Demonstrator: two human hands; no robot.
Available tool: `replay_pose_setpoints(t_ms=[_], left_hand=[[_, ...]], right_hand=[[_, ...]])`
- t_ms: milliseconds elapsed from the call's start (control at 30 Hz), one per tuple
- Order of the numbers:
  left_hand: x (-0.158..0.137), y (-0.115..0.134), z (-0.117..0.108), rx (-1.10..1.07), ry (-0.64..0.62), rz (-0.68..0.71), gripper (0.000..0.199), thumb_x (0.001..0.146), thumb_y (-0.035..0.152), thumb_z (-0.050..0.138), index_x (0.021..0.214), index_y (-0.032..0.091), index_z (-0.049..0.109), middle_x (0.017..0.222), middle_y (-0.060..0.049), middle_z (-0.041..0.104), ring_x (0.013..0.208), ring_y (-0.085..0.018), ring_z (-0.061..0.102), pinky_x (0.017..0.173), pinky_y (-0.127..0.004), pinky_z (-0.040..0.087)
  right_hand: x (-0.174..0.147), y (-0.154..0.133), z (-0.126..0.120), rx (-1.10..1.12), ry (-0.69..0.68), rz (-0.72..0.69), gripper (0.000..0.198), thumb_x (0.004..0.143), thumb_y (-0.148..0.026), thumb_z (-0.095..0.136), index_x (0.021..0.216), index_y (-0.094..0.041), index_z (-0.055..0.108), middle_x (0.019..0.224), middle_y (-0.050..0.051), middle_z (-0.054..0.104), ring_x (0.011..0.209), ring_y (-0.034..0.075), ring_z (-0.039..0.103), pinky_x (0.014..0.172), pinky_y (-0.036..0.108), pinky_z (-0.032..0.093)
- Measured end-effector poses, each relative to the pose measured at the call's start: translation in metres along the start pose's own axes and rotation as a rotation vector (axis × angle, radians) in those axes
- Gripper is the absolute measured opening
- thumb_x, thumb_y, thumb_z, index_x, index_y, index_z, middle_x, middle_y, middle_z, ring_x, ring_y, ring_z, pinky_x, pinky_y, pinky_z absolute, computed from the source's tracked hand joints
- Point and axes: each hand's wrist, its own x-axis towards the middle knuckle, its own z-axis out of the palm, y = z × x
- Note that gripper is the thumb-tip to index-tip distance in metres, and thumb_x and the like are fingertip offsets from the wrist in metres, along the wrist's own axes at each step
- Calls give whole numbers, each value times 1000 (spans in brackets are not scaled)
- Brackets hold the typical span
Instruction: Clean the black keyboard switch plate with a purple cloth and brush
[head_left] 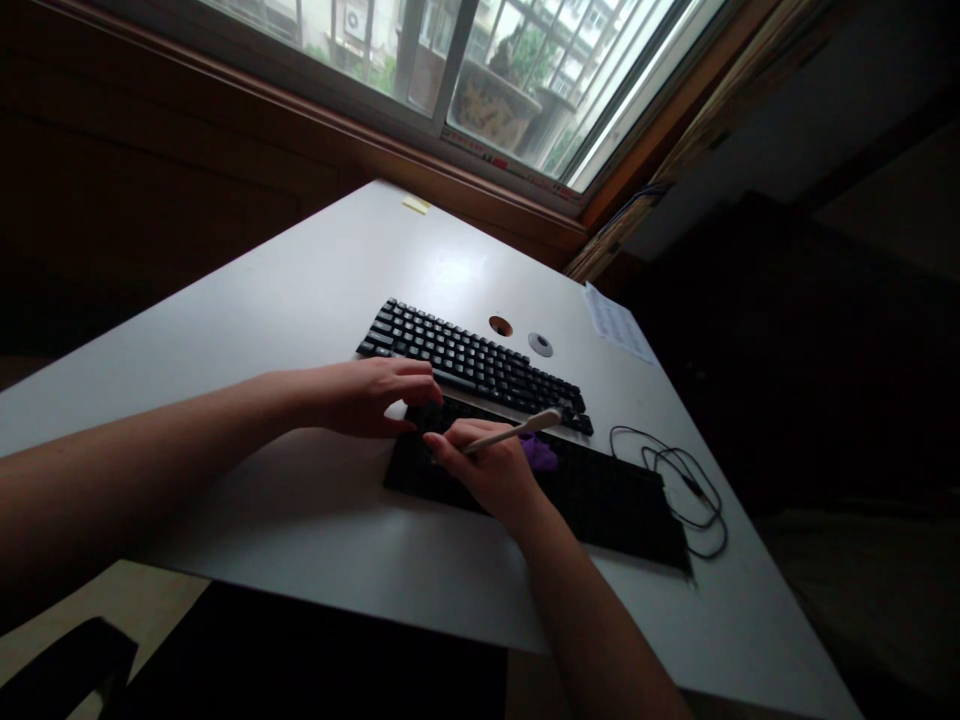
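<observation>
Gripping a slim white-handled tool (517,430) like a pen, the right hand (491,465) sits at the centre of the frame, over a flat black panel (600,495) that runs from the centre to the lower right. The tool's lower tip is hidden by the fingers. Just left of it, the left hand (390,395) has thumb and fingers parted at the panel's left end; whether it presses there I cannot tell. A purple lump (540,452) lies behind the right hand, a black keyboard (480,355) just above the panel, and a coiled cable (721,512) at right.
</observation>
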Motion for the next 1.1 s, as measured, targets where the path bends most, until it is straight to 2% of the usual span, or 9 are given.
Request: replay_pose_setpoints(t_ms=[167,400,567,733,933,1100], left_hand=[[0,1,-2,30,0,-4,30,86,16,68,115,18,61,102,-7,64,85,-18,62,73,-27,52],[2,2,-2,44,23,-15,27,83,16,68,110,19,63,98,-5,65,81,-17,63,69,-26,51],[2,2,-2,31,31,-28,30,82,15,69,110,20,64,100,-5,66,81,-16,64,69,-26,52],[2,2,-2,48,15,-40,30,81,13,69,110,20,63,100,-5,66,82,-17,64,70,-25,51],[3,3,-2,29,24,-19,28,81,14,69,108,20,64,98,-5,65,81,-17,63,69,-26,51],[3,2,-1,23,29,-20,29,82,14,70,109,20,64,99,-5,66,81,-17,64,70,-27,52]], right_hand=[[-1,0,0,-8,5,4,50,102,-45,54,59,-19,53,58,-3,52,54,9,48,55,24,36],[-3,-2,-1,99,-27,46,45,100,-43,59,63,-19,64,57,-2,61,52,9,55,53,22,41],[-3,-2,-1,75,-46,15,45,100,-45,61,64,-19,66,59,-1,63,53,10,56,54,22,41],[-4,-3,0,38,-51,-23,45,99,-47,61,65,-18,66,61,-1,62,56,10,55,56,23,39],[-4,-1,-2,23,-66,9,46,101,-45,58,64,-19,63,59,-2,60,54,9,53,55,23,39],[-3,0,-2,-4,-6,26,50,102,-46,56,60,-19,57,57,-2,57,53,9,52,54,23,39]])
